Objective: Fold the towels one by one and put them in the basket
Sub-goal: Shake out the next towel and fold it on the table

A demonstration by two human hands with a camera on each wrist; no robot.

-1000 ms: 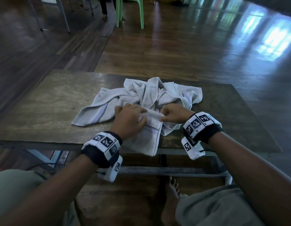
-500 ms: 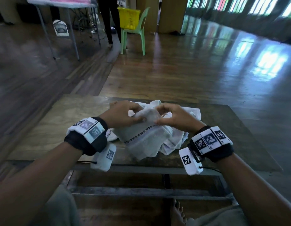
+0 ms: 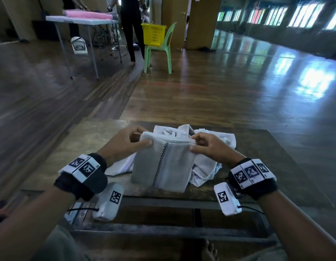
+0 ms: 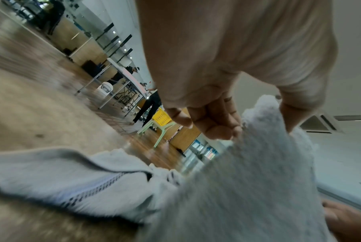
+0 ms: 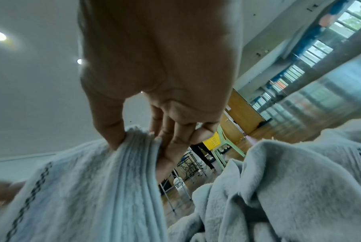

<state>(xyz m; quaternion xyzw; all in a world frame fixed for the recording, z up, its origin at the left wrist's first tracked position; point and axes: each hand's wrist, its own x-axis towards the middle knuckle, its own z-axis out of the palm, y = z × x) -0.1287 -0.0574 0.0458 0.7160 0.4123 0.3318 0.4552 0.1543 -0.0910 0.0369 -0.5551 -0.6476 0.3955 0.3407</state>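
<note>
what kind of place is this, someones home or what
Probably not a home: it looks like a large hall or studio. A wide polished wooden floor runs to a long row of windows, and other people work at a folding table.

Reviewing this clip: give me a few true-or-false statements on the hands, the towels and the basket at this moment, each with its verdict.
1. Both hands hold the folded towel by its top edge. True: the left hand and the right hand each pinch an upper corner.
2. The yellow basket stands on the wooden table. False: it sits on a green chair far across the room.
3. Unfolded towels lie on the table behind the held one. True.
4. The held towel is plain white. False: it carries a dark checked stripe.
5. The right hand's grip is empty. False: it pinches stacked towel layers.
</note>
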